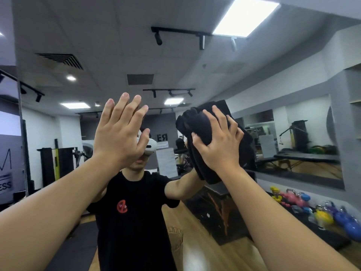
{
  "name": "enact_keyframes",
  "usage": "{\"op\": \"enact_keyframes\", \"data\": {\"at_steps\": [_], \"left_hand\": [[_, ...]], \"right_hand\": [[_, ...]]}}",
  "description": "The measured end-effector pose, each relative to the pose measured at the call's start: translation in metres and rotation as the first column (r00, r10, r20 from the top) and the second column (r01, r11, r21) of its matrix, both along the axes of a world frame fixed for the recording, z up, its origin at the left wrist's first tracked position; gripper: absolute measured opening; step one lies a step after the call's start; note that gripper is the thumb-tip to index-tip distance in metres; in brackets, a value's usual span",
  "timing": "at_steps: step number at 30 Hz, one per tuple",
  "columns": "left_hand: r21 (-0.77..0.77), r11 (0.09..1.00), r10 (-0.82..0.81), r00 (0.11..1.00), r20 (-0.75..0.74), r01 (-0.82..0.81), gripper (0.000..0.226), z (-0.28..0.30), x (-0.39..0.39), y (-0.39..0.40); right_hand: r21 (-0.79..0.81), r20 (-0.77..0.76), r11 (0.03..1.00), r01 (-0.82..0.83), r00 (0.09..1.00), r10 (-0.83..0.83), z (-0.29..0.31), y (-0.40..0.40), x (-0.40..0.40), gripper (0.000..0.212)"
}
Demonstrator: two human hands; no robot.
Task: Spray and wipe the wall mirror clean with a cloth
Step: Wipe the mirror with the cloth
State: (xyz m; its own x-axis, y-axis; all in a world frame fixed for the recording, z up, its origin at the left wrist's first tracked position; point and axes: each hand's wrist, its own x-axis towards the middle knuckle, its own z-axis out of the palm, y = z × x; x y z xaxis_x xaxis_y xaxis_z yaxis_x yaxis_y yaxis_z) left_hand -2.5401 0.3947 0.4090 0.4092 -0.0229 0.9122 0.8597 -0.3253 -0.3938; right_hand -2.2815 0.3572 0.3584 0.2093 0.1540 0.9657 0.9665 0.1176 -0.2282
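Head view faces a wall mirror (pixel 195 65) that fills almost the whole picture, so nearly everything seen is a reflection of a gym room. Both arms are raised toward the glass. On the left, the left hand (pixel 119 133) lies flat with fingers straight and slightly spread, palm toward the mirror, holding nothing. On the right, the right hand (pixel 218 143) presses a bunched black cloth (pixel 197 132) against the glass, its fingers spread and curled over the folds, the thumb dug into the fabric. The cloth hangs below the palm in thick folds.

Reflected behind the hands stands the person in a black T-shirt (pixel 132 212) with a small red emblem, wearing a white headset (pixel 149 146). The reflected ceiling carries black track lights (pixel 179 35), a bright light panel (pixel 245 17) and an air vent (pixel 60 60). Low on the right, coloured kettlebells (pixel 332 216) sit in a row on a dark mat beside the wooden floor (pixel 195 255). A woven basket (pixel 175 237) stands on the floor near the person's reflection.
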Motion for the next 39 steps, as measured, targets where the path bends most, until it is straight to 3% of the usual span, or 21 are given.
{"op": "enact_keyframes", "data": {"at_steps": [7,15,18,27,33,39], "left_hand": [[0.018,0.998,0.059,0.998,0.023,-0.059,0.035,0.033,0.03,-0.02],[0.111,0.987,-0.076,0.951,-0.299,0.114,0.036,0.017,0.125,-0.015],[0.095,0.987,-0.086,0.93,-0.356,0.128,0.037,0.013,0.159,-0.011],[0.12,0.983,-0.081,0.921,-0.381,0.136,0.036,0.01,0.226,0.001],[0.167,0.977,-0.062,0.932,-0.357,0.129,0.032,0.009,0.228,0.004],[0.104,0.992,-0.023,0.907,-0.421,0.074,0.04,0.014,0.221,-0.006]], "right_hand": [[0.082,-0.14,0.997,-0.008,0.99,0.02,-0.005,0.006,0.036,0.065],[0.115,-0.208,0.993,0.0,0.978,0.024,-0.014,0.009,0.091,0.062],[0.115,-0.228,0.993,-0.004,0.973,0.03,-0.018,0.008,0.113,0.062],[0.098,-0.219,0.995,-0.008,0.975,0.03,-0.027,0.005,0.175,0.064],[0.094,-0.21,0.996,-0.005,0.977,0.025,-0.024,0.003,0.208,0.064],[0.126,-0.242,0.992,-0.029,0.968,0.059,-0.022,0.004,0.216,0.07]]}}
